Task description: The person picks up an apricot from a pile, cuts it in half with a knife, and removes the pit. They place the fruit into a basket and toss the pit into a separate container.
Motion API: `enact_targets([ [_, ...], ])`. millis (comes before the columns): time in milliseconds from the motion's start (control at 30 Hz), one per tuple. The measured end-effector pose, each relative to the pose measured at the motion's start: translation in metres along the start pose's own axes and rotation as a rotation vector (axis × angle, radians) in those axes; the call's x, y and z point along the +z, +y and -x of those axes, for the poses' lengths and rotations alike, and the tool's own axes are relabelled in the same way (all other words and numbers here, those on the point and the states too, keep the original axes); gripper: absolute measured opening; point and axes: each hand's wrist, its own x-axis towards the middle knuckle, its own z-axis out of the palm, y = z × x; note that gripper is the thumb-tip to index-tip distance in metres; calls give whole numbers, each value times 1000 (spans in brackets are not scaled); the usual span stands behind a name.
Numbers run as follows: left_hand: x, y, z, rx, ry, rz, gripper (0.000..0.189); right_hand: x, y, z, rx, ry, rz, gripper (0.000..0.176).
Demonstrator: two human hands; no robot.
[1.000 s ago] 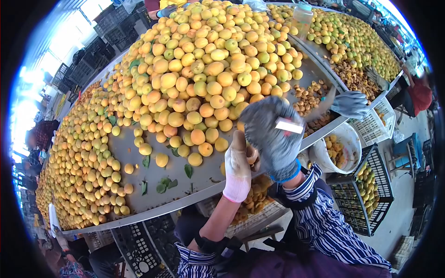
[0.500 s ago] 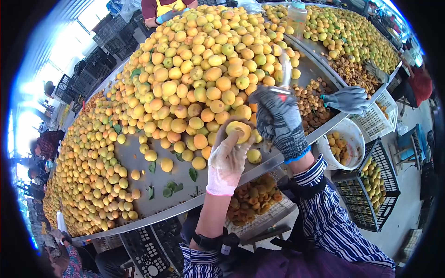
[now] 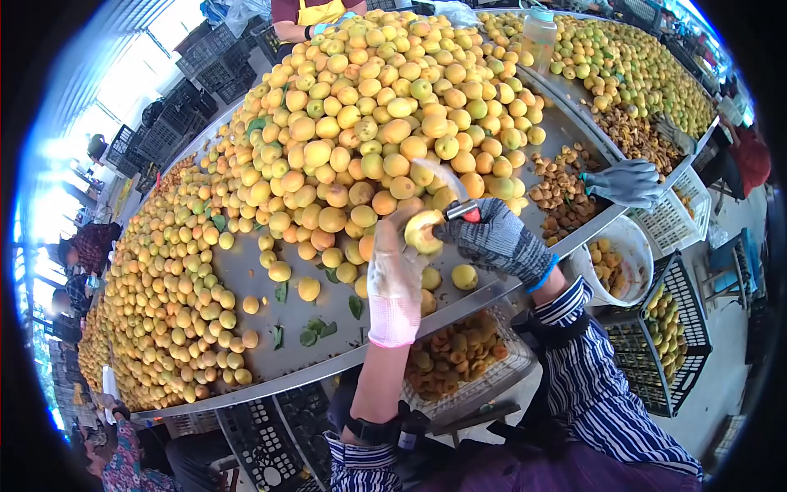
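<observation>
My left hand (image 3: 395,275), in a white and pink glove, holds a cut apricot (image 3: 424,231) with its flesh side showing. My right hand (image 3: 496,239), in a grey knit glove, is closed round a knife (image 3: 461,210) with a red part on its handle; the curved blade points up and left. The fingers of this hand also touch the apricot's right side. Just behind both hands rises a large heap of whole apricots (image 3: 352,123) on the metal table (image 3: 270,353).
Pits and scraps (image 3: 561,184) lie right of the heap, beside a loose grey glove (image 3: 627,184). Below the edge stand a white bucket (image 3: 643,254), a black crate (image 3: 689,328) and a crate of halves (image 3: 467,394). A co-worker (image 3: 307,16) is across the table.
My right hand has come down and left to the apricot, and the knife blade now tilts left over it. The view has shifted slightly.
</observation>
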Motion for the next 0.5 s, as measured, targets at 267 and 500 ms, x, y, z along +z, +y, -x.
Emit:
enact_targets([
  [267, 10, 13, 15, -461, 136, -111, 59, -13, 19, 1, -93, -158, 142, 24],
  [500, 9, 19, 18, -516, -8, -168, 59, -17, -8, 8, 30, -61, 202, 20],
])
